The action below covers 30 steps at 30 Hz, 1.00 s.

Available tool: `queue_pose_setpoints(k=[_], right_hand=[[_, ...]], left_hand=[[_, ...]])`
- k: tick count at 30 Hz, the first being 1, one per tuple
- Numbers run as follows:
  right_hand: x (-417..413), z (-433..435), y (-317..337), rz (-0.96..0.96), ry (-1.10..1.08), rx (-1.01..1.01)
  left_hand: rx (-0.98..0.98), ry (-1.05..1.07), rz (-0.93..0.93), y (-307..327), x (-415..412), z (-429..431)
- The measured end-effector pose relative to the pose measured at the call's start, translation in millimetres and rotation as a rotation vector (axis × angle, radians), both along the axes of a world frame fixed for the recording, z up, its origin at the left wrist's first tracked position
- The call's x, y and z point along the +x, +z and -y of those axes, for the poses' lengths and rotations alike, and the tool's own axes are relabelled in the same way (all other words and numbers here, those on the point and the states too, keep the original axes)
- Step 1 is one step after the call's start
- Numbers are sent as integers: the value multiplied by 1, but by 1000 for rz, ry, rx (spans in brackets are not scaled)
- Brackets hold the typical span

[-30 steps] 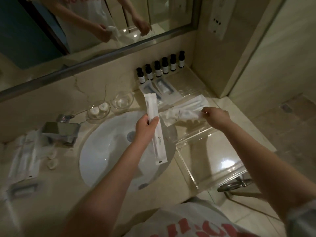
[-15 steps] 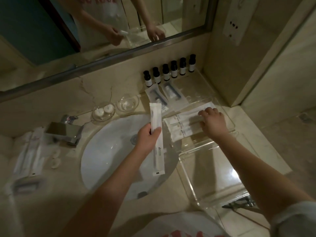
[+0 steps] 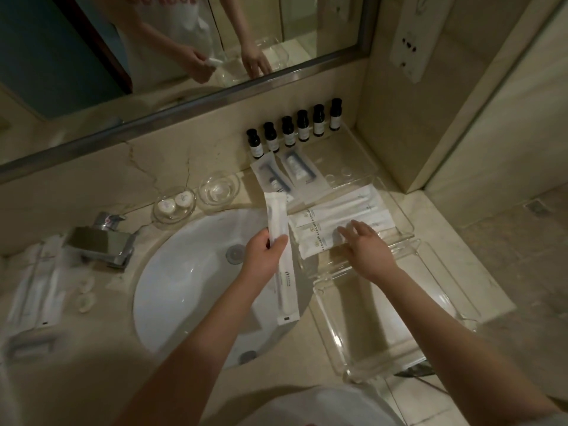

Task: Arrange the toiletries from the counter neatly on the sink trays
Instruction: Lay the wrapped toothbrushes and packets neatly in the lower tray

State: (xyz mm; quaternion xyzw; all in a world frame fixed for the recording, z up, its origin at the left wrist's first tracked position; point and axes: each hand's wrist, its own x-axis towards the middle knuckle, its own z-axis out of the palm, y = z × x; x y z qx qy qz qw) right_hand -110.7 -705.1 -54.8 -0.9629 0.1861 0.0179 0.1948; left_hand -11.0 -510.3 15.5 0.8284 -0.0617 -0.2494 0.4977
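A long packet (image 3: pixel 284 290) is gripped in the curled left hand (image 3: pixel 264 256) over the basin (image 3: pixel 190 272), while three packets (image 3: pixel 335 216) lying side by side in the clear tray (image 3: pixel 402 238) are touched by the spread, straight-fingered right hand (image 3: pixel 365 250).
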Motion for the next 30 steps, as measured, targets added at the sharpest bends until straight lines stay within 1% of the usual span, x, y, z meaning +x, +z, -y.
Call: queue_pose_setpoints(k=[2,3,4,5,6,7,8,10,14,17,18,20,22,24,25,26,27,30], right_hand=[[-2,-8,9,167,-95,53],[-3,-15,17,264,-155,158],[-3,-22,26,316,-214,336],[-2,-29,37,313,-247,565],[-1,-37,47,277,-235,782],[0,-44,52,244,-193,929],[2,-50,53,224,-148,993],[6,-55,52,243,-112,1008],[8,-42,52,294,-133,955],[6,-22,54,313,-98,775],[5,-17,53,345,-74,671],[4,-9,52,469,-25,343],[3,-3,51,636,42,11],[4,1,47,763,105,-166],[4,1,45,795,129,-208],[4,0,42,801,146,-223],[4,0,39,797,150,-224],[2,0,36,730,154,-144]], left_hand=[[-58,29,-13,5,-1,4],[-95,59,-11,9,-1,7],[-136,97,1,14,-2,10],[-187,142,12,18,-1,13],[-245,184,18,22,-2,18],[-299,219,15,26,-2,22],[-346,243,6,30,-4,27],[-411,256,-25,34,-6,34],[-424,273,-63,39,-2,31],[-491,306,-75,44,12,19],[-475,282,-72,46,16,15],[-401,235,-136,50,22,6],[-258,183,-274,53,29,-1],[-67,83,-419,57,37,-4],[6,45,-468,59,40,-6],[44,14,-479,60,40,-7],[38,-6,-455,61,39,-7],[-66,-92,-236,59,36,-9]])
